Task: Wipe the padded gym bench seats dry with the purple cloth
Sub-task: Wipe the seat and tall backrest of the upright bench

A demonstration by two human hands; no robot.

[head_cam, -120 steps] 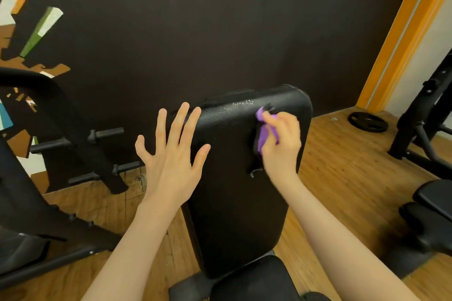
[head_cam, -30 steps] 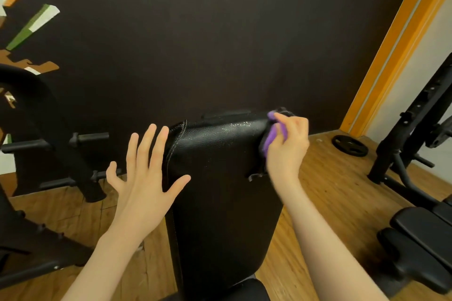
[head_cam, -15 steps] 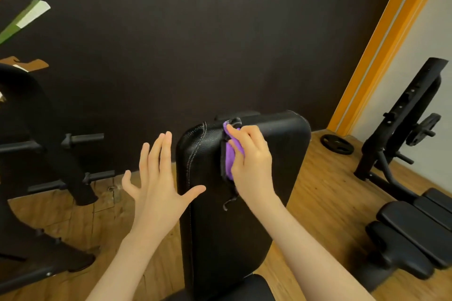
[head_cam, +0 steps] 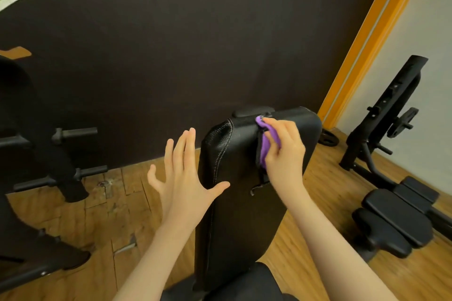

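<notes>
head view: the right hand [head_cam: 285,148] grips the crumpled purple cloth [head_cam: 265,146], pressed on the upright black padded bench back [head_cam: 234,203] near its top edge. the left hand [head_cam: 186,178] hovers released, fingers spread, beside the pad's left seam. better to press flat, sweeping downward in overlapping strokes.

Left hand [head_cam: 186,178]: bare, no glove, no ring or other jewellery in sight.
Right hand [head_cam: 283,151]: bare likewise, nails short and unpainted.
Left forearm [head_cam: 156,252]: uncovered from wrist to the frame's lower edge; no sleeve, watch or band.
Right forearm [head_cam: 325,239]: uncovered along its whole visible length; no sleeve or strap.
</notes>
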